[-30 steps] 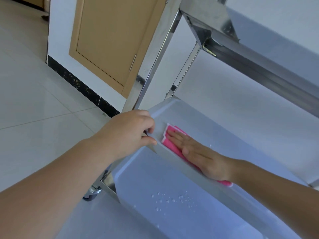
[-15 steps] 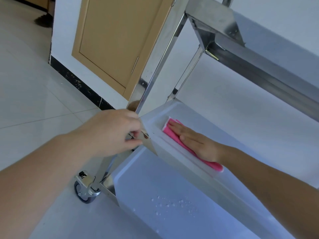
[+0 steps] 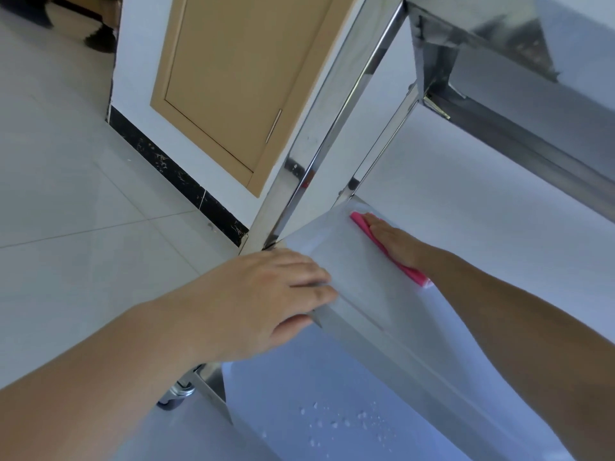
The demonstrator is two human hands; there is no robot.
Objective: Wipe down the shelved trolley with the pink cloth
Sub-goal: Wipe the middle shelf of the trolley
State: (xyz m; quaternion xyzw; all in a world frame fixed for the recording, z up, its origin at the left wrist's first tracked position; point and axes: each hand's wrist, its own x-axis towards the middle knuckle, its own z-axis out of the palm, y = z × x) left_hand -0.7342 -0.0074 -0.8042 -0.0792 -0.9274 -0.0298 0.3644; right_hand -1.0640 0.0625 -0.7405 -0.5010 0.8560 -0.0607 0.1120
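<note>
Cloth [image 3: 361, 226] flat beneath right hand [image 3: 392, 241] on trolley shelf [image 3: 349, 277].

This looks like a room in a home, maybe a kitchen or a back room. The floor [image 3: 66, 181] is made of big pale shiny tiles, seen at 9 o'clock. A white wall [image 3: 139, 94] has a black speckled strip [image 3: 173, 171] along its bottom. At 12 o'clock there is a tan wooden cupboard door [image 3: 239, 78] with a thin metal handle [image 3: 273, 126]. A shiny steel trolley [image 3: 332, 128] with shelves and a little wheel [image 3: 176, 395] stands on the tiles.
</note>
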